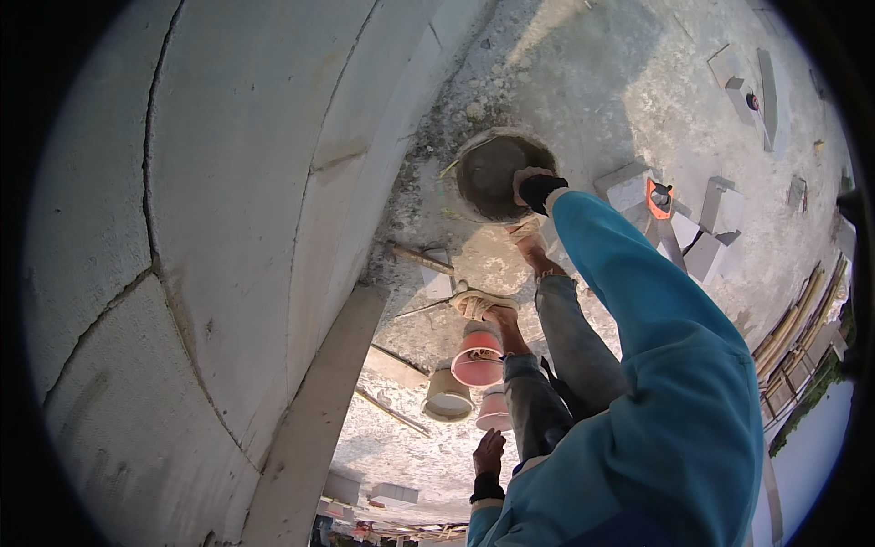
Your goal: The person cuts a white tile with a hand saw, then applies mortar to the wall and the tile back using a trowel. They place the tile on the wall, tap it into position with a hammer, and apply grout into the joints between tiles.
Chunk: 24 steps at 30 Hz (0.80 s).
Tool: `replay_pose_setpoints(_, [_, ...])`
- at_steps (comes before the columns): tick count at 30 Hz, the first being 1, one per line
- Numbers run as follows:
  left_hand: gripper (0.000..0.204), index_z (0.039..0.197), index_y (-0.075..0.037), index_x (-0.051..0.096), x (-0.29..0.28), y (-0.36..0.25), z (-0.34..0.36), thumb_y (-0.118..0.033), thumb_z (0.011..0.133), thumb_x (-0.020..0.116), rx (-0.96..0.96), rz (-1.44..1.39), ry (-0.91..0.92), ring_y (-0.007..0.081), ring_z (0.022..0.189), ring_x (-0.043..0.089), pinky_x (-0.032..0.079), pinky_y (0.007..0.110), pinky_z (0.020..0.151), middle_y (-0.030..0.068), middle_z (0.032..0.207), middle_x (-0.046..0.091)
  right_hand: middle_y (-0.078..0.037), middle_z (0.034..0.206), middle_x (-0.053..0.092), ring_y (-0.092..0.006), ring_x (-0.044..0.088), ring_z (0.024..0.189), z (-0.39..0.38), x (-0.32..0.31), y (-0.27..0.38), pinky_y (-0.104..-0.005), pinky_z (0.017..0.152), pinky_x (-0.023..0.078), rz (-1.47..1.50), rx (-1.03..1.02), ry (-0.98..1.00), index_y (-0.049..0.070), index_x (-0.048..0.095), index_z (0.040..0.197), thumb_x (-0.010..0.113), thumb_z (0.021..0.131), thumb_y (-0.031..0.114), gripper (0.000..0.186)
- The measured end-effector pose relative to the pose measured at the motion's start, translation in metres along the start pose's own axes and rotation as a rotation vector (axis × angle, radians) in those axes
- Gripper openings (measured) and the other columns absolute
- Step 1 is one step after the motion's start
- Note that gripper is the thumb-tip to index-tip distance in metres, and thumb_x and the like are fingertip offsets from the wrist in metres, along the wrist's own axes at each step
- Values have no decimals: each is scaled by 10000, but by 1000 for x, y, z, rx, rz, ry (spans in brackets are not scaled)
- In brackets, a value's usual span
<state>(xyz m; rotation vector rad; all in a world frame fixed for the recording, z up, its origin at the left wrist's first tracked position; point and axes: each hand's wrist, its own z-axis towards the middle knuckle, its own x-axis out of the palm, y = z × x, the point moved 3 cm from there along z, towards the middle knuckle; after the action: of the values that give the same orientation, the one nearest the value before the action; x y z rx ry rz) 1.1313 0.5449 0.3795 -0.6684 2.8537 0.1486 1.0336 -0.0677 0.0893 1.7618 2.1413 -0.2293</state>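
My right hand (530,185), in a pale glove with a dark cuff, reaches down on a blue sleeve to the near rim of a round pan of grey mortar (492,173) on the concrete floor. Its fingers lie at the rim; whether they grip it or hold a tool is hidden. My left hand (488,453) hangs low beside my left knee with fingers loosely bent and nothing in it. My sandalled feet (480,304) stand between the pan and the buckets.
A wall of large grey blocks (228,228) fills the left. A red bucket (477,357), a beige bucket (447,395) and a pink one (493,412) stand by my legs. Loose grey blocks (720,205) and an orange tool (658,197) lie right; poles (791,330) beyond.
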Motion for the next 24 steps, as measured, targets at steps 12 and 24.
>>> replay_pose_setpoints(12, [543, 1462, 13, 534, -16, -2, -15, -244, 1007, 685, 1, -10, -73, 223, 1118, 708, 569, 343, 881, 110, 1269, 698, -187, 1195, 735, -359, 697, 1137, -14, 44, -17, -471, 992, 553, 170, -100, -182, 139, 731, 1244, 693, 845, 206, 406])
replay_pose_setpoints(24, [519, 1426, -42, 600, -40, -23, 26, -247, 961, 709, 550, 633, -95, 205, 1252, 664, 526, 330, 1066, 85, 1438, 647, -165, 908, 706, -284, 704, 778, -329, 18, -29, -364, 734, 555, 728, -702, -699, 12, 662, 1205, 658, 966, 117, 261])
